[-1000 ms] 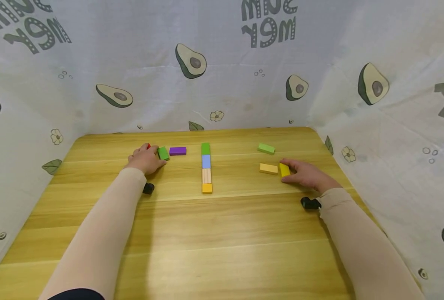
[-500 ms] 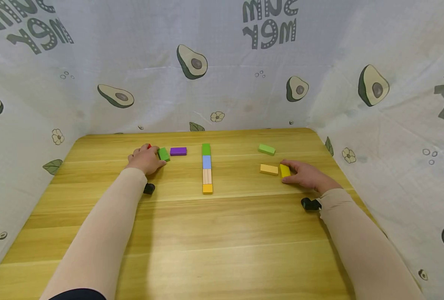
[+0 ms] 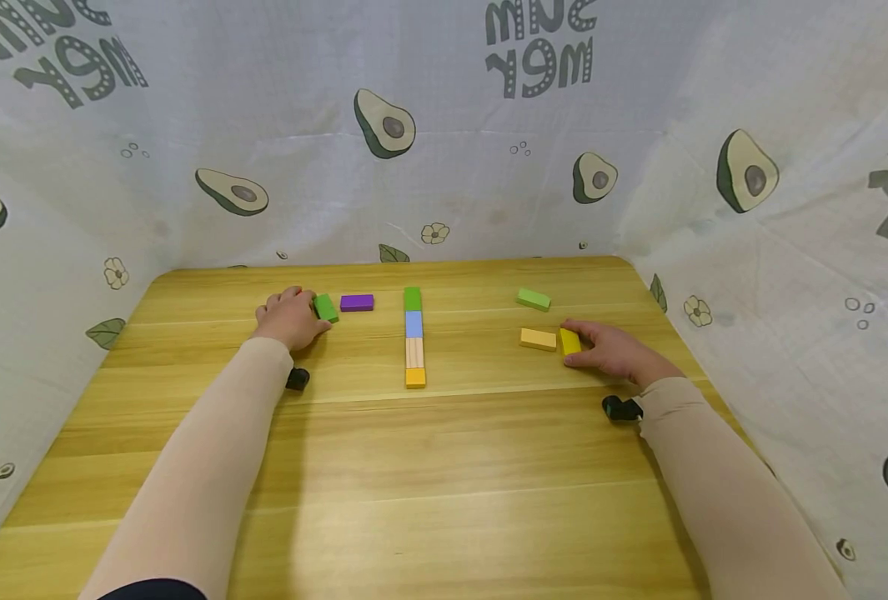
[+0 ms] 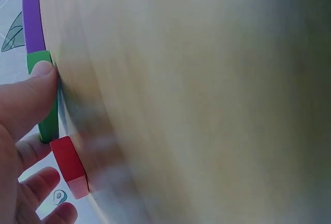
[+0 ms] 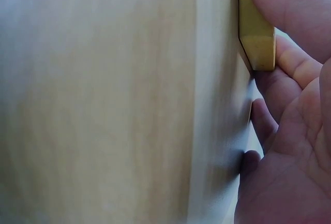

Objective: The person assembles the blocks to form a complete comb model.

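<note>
At the table's far left, my left hand (image 3: pixel 288 319) pinches a green block (image 3: pixel 327 307) between thumb and index finger. A red block (image 4: pixel 71 167) lies beside its other fingers in the left wrist view; in the head view the hand mostly hides it. Just right of the green block is a purple block (image 3: pixel 357 302). On the right side, my right hand (image 3: pixel 614 350) holds a yellow block (image 3: pixel 569 342) by its two ends, thumb nearer me. The same yellow block (image 5: pixel 258 32) shows at the top of the right wrist view. A light orange block (image 3: pixel 538 338) lies close to its left.
A straight line of blocks runs down the middle: green (image 3: pixel 412 298), blue (image 3: pixel 413 323), pale wood (image 3: pixel 414 352) and orange (image 3: pixel 415 378). A light green block (image 3: pixel 534 299) lies at the back right. Avocado-print cloth (image 3: pixel 474 183) encloses the wooden table (image 3: pixel 474 483).
My left hand and the green block have shifted very slightly left, and the red block is now almost covered in the head view. The right hand stays put on the yellow block.
</note>
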Demonstrator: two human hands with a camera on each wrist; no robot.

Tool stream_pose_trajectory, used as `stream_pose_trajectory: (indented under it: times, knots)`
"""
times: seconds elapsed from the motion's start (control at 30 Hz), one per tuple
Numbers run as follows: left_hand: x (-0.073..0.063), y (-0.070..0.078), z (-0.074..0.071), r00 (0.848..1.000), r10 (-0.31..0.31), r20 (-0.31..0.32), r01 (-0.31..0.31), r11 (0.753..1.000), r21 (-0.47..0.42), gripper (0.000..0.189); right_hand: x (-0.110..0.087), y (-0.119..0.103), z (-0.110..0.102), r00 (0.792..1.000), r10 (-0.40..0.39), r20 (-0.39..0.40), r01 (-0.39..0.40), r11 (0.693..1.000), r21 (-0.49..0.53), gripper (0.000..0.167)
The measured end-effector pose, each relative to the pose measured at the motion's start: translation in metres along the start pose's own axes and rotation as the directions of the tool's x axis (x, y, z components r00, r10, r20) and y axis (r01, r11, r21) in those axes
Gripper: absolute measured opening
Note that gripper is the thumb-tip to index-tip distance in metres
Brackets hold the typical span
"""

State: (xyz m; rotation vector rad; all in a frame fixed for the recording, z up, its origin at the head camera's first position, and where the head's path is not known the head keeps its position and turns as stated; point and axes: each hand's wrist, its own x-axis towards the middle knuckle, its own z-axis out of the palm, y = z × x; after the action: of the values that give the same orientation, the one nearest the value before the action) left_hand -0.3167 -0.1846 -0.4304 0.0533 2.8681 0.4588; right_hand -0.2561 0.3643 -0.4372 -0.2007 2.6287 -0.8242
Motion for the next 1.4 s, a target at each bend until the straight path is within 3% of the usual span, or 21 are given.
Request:
stream_pose_trajectory:
  times: [0.67, 1.17, 1.4]
  knots:
    - [-0.02, -0.001, -0.008, 0.998, 0.061, -0.03, -0.063, 0.996, -0.063, 0.076, 0.001, 0.002, 0.0, 1.0, -0.009, 0.002, 0.009, 1.0, -0.017, 0.086]
    - [-0.041, -0.008, -0.005, 0.985, 0.171, -0.036, -0.174, 0.981, -0.08, 0.074, 0.002, 0.002, 0.0, 1.0, -0.004, 0.006, 0.004, 1.0, -0.006, 0.087]
    - [-0.059, -0.009, 0.003, 0.972, 0.232, -0.021, -0.233, 0.97, -0.07, 0.075, 0.002, 0.001, 0.0, 1.0, -0.002, 0.008, 0.002, 1.0, -0.001, 0.088]
